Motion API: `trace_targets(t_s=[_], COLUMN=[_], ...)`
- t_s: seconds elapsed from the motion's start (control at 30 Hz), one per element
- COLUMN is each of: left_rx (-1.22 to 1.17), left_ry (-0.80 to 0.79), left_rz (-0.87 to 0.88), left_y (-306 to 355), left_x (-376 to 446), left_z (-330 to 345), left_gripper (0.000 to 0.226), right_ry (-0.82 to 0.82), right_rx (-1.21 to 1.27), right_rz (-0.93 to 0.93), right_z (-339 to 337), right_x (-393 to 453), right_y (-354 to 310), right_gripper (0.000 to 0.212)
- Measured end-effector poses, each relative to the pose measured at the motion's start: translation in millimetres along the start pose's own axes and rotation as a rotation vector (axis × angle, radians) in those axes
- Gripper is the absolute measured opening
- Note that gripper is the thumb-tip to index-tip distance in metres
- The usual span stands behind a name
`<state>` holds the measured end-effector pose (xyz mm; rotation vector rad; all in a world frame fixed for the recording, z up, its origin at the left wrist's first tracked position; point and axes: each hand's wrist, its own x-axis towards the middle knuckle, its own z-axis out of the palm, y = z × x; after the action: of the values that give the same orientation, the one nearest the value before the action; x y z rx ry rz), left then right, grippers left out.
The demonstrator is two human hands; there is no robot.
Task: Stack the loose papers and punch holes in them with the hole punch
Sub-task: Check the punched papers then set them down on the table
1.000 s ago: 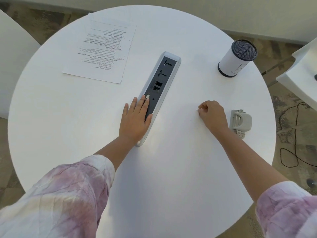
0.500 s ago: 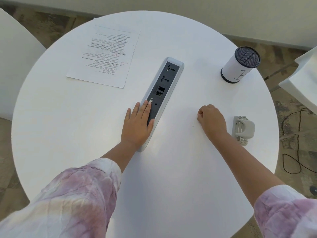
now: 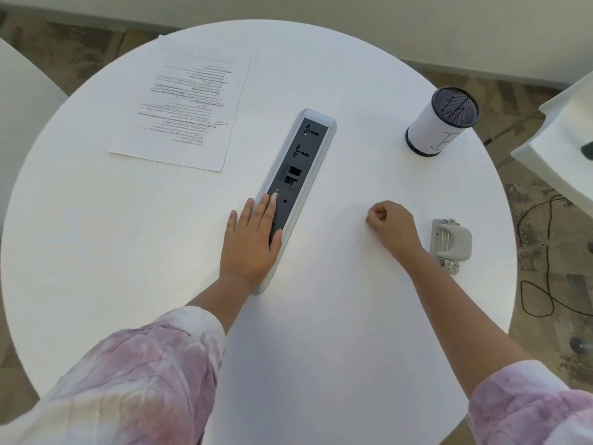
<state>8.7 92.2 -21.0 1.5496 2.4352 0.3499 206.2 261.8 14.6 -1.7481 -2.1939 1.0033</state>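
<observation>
Printed papers lie on the far left of the round white table; another sheet's corner peeks out behind them. A small grey hole punch sits near the table's right edge. My left hand lies flat with straight fingers on the near end of the socket strip. My right hand rests on the table as a fist with nothing in it, a little left of the hole punch and not touching it.
A grey and black socket strip is set in the table's middle, running diagonally. A white cylinder with a black mesh top stands at the far right. White seats flank the table, and a black cable lies on the floor at right.
Both hands have stayed where they were on the table. The view has tilted up a little, so everything sits slightly lower in the frame.
</observation>
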Motion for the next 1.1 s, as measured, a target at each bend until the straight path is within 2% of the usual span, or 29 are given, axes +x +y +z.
trace_targets(t_s=[0.1, 0.17, 0.27, 0.37, 0.6, 0.8, 1.1], left_rx=[0.002, -0.001, -0.004, 0.001, 0.008, 0.005, -0.005], left_ry=[0.005, 0.006, 0.006, -0.001, -0.010, -0.004, 0.009], left_rz=[0.000, -0.001, -0.003, -0.008, -0.007, -0.005, -0.004], left_y=[0.2, 0.8, 1.6, 1.8, 1.8, 2.0, 2.5], left_x=[0.1, 0.6, 0.7, 0.2, 0.6, 0.1, 0.3], left_z=[-0.6, -1.3, -2.2, -2.5, -2.5, -2.8, -3.7], left_gripper=[0.055, 0.055, 0.055, 0.055, 0.055, 0.054, 0.054], right_ry=[-0.009, -0.039, -0.071, -0.043, 0.017, 0.040, -0.069], right_rx=[0.280, 0.299, 0.155, 0.050, -0.160, -0.243, -0.426], right_rz=[0.135, 0.159, 0.108, 0.011, -0.106, -0.174, -0.169], right_z=[-14.8, -21.4, -19.8, -11.8, -3.0, -0.5, -0.5], right_x=[7.5, 9.0, 7.7, 3.0, -2.9, -7.1, -0.7], right_y=[4.8, 9.9, 13.4, 9.4, 0.1, -2.6, -10.4], right_gripper=[0.027, 0.025, 0.010, 0.006, 0.012, 0.013, 0.014])
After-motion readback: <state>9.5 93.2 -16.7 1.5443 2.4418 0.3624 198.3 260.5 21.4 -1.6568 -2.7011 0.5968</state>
